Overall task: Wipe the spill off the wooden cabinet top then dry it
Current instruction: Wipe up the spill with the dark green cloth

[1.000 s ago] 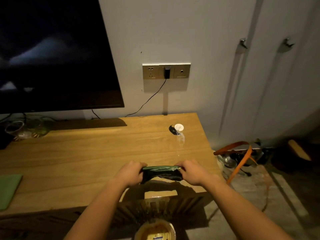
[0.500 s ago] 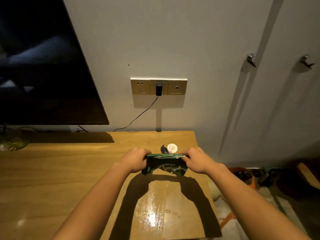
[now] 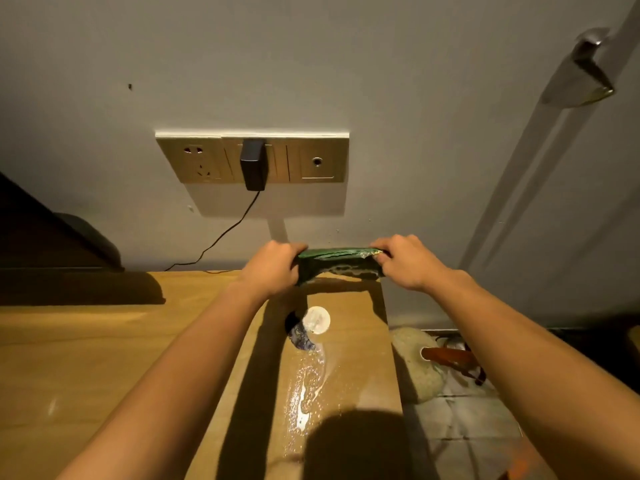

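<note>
A dark green cloth (image 3: 337, 266) is stretched between my left hand (image 3: 273, 266) and my right hand (image 3: 408, 261), held in the air over the far right end of the wooden cabinet top (image 3: 104, 358), close to the wall. Below the cloth a shiny wet spill (image 3: 308, 386) runs down the wood toward me. At its far end lies a small bottle (image 3: 303, 336) on its side with a white round cap (image 3: 316, 319).
A wall socket plate (image 3: 252, 159) with a black plug (image 3: 253, 164) and cable is just behind the cloth. The cabinet's right edge drops to a floor with a pale round object (image 3: 420, 362) and an orange handle (image 3: 450, 356). A dark TV corner (image 3: 52, 237) sits left.
My hands have carried the cloth forward from the near edge to the far right end by the wall. My view has moved closer, and the spill and bottle lie under my arms.
</note>
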The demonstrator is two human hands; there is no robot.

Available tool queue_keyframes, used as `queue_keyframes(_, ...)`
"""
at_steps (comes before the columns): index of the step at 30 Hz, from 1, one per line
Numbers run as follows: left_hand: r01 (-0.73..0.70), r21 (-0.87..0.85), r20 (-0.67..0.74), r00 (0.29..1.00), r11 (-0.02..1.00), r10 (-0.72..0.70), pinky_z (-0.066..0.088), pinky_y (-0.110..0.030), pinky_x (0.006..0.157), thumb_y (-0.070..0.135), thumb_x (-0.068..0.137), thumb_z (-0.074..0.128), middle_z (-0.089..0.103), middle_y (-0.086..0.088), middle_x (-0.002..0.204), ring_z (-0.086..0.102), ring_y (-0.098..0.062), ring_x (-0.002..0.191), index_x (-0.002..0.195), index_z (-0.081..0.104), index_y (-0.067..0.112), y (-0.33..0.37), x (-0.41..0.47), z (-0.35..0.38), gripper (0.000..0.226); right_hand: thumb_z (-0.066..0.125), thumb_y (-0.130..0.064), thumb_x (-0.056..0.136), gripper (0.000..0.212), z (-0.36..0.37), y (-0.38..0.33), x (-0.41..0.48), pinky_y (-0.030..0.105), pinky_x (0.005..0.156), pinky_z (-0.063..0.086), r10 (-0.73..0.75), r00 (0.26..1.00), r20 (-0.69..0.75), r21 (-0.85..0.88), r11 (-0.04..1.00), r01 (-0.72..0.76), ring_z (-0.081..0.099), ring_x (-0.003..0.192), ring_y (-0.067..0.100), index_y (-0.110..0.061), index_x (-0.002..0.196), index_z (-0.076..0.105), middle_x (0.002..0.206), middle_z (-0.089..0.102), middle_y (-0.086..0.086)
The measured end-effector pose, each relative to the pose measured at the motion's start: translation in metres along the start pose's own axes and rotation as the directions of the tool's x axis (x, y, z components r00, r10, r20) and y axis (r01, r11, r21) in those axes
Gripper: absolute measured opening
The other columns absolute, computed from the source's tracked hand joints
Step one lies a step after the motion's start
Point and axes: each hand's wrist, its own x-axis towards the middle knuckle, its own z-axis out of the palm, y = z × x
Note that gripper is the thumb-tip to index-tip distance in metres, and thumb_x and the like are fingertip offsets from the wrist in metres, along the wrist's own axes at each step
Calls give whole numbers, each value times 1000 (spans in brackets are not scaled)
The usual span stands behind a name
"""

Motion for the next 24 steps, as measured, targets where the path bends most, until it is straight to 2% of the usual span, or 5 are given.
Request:
queue_keyframes(8,99,-33,57,994,995,-97,50,-42,98,13,95,54,64,-11,129,59,-31,115,140,52,21,-26,33,65,47,45,-18,101,34,69,43,42,29,63,45,55,998,-7,27,998,-55,57,73,15,-21,131,58,101,65,10)
queue_keyframes(14,99,-88,123,989,991,-88,45,-36,106,12,95,53,55,-4,143,57,-24,124,143,49,27,-38,15,103,50,46,-22,101,38,114,58,30,33,76,52,55,995,86,-53,997,-51,64,82,21,-26,139,50,125,64,14)
queue_keyframes(16,100,-109,106,990,989,-89,54,-25,86,13,96,53,57,-5,141,67,-13,98,143,48,30,-43,14,108,50,46,-21,101,42,119,59,32,29,68,47,45,998,49,-62,997,-42,58,72,18,-26,143,47,123,65,16)
queue_keyframes(19,124,-103,108,988,987,-112,35,-9,45,17,97,51,69,-12,116,53,-2,51,141,50,33,-48,13,111,46,44,-20,102,42,124,56,32,33,73,50,87,996,30,-76,993,-84,60,80,24,-27,143,46,119,65,19)
queue_keyframes(24,139,-53,137,982,989,-130,41,-14,56,19,98,49,68,-14,112,50,-10,56,140,52,32,-50,1,107,44,44,-19,101,42,135,41,13,42,90,50,112,992,61,-113,988,-105,60,103,35,-25,142,48,126,63,18)
